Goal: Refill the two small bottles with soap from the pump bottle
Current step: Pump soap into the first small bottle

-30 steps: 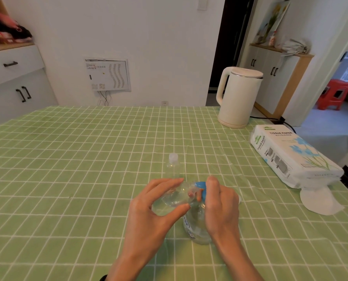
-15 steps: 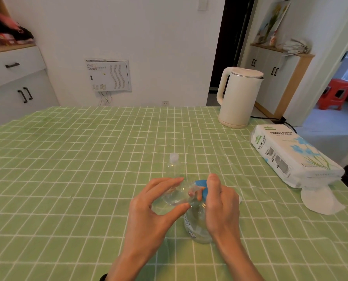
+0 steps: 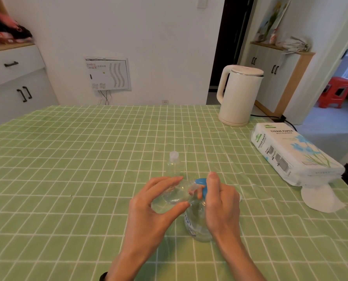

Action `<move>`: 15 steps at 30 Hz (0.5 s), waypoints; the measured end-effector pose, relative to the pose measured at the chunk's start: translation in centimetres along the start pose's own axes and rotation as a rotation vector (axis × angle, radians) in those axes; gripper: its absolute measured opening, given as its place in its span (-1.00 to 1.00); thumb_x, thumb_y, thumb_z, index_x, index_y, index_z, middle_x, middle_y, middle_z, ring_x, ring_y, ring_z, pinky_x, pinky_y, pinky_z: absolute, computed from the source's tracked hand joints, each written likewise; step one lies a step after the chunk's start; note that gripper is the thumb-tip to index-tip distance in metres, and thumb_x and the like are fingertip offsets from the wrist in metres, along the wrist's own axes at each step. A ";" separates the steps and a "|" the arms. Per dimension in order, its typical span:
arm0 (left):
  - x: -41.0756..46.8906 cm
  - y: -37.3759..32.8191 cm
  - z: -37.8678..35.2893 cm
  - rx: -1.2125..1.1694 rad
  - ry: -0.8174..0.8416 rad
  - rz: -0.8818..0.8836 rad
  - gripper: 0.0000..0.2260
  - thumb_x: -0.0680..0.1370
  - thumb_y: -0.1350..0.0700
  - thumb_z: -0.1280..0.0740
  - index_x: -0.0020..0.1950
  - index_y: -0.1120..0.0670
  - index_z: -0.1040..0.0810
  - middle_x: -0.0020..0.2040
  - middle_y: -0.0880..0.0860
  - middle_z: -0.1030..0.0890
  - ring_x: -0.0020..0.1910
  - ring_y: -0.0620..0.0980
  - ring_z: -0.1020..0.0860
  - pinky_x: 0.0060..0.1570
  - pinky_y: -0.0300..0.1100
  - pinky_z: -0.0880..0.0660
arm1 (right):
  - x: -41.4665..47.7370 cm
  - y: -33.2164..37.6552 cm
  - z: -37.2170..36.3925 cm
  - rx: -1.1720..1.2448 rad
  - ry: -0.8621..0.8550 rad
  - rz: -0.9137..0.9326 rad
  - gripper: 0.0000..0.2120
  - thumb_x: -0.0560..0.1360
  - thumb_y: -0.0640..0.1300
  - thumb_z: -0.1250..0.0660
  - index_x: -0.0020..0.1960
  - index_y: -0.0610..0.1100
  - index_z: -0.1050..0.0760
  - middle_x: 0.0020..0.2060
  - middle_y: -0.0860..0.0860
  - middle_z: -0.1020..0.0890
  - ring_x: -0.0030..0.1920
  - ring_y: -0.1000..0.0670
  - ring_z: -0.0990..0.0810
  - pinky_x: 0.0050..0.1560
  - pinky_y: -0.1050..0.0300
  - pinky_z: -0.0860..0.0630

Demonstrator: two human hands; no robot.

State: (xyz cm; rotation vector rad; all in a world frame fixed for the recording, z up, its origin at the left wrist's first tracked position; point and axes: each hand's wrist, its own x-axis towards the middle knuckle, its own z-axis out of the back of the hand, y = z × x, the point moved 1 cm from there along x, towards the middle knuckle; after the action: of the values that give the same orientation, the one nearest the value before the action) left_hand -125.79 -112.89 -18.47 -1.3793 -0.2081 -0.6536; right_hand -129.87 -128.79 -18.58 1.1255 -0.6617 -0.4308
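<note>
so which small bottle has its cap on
The standing bottle with the white cap, untouched; the other bottle is tilted in the left hand, at the blue pump head.

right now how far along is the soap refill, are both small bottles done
Nothing looks finished. In hand: the left hand holds one small bottle tilted at the blue pump head, with the right hand gripping the pump bottle. The second small bottle stands capped behind them; its fill level is unclear. Left: fill and cap the held one, then likely the second.
</note>
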 end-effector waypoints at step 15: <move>0.0 0.1 -0.1 0.014 0.008 0.003 -0.58 0.39 -0.12 -0.56 0.25 -0.24 -0.68 0.18 -0.21 -0.70 0.22 -0.13 -0.66 0.22 -0.40 -0.51 | 0.2 0.1 0.2 -0.021 0.001 0.050 -0.37 0.49 0.20 -0.01 -0.40 -0.24 -0.57 -0.40 -0.19 -0.68 -0.34 -0.22 -0.63 -0.24 -0.23 -0.58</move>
State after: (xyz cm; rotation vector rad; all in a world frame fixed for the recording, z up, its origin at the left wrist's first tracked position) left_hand -125.74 -113.02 -18.62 -1.3634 -0.2041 -0.6542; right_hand -129.86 -128.94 -18.36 1.0871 -0.6817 -0.3938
